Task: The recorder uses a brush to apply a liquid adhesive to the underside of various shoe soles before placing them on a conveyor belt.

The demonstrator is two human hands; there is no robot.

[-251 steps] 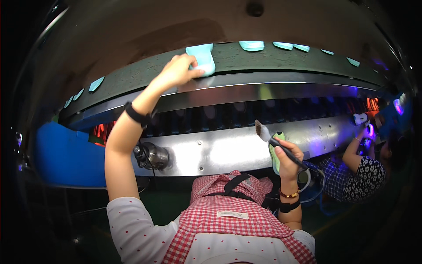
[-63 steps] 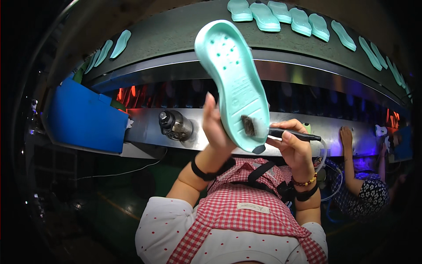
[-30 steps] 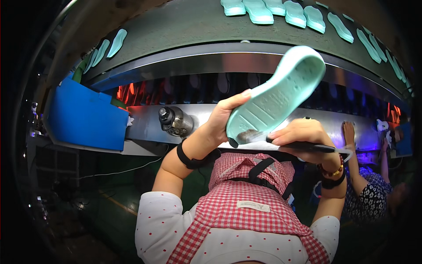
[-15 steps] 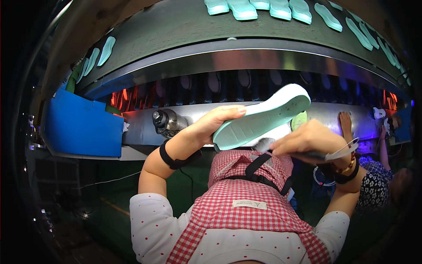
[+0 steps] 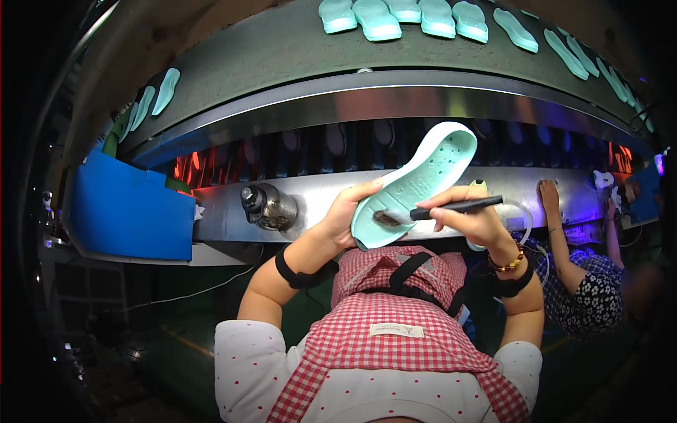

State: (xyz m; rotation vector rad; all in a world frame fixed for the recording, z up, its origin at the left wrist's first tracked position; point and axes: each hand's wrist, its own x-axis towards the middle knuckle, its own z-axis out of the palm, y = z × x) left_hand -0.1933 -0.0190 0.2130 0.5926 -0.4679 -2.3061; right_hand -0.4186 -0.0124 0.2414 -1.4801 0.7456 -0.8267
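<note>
My left hand (image 5: 343, 215) is closed on the heel end of a mint-green shoe sole (image 5: 428, 169), its toe end slanting up to the right. The sole's inner face is turned toward me, with a raised rim and small holes near the toe. Pinched in my right hand (image 5: 474, 220) is a brush with a black handle (image 5: 462, 206) and a pale thin tube at its rear end. The dark bristles of this brush rest on the sole's heel area. Fingers partly cover the sole's left edge.
A clear bottle with a black lid (image 5: 281, 208) stands on the steel bench (image 5: 314, 194) to the left. Beyond it, a dark conveyor belt (image 5: 261, 60) carries several mint soles (image 5: 437, 20). A blue housing (image 5: 130, 208) is at far left; a co-worker's arm (image 5: 555, 218) rests at right.
My right hand has moved the brush up onto the sole's heel area. The sole has turned so its inner face shows more fully. Belt soles have shifted slightly left in view.
</note>
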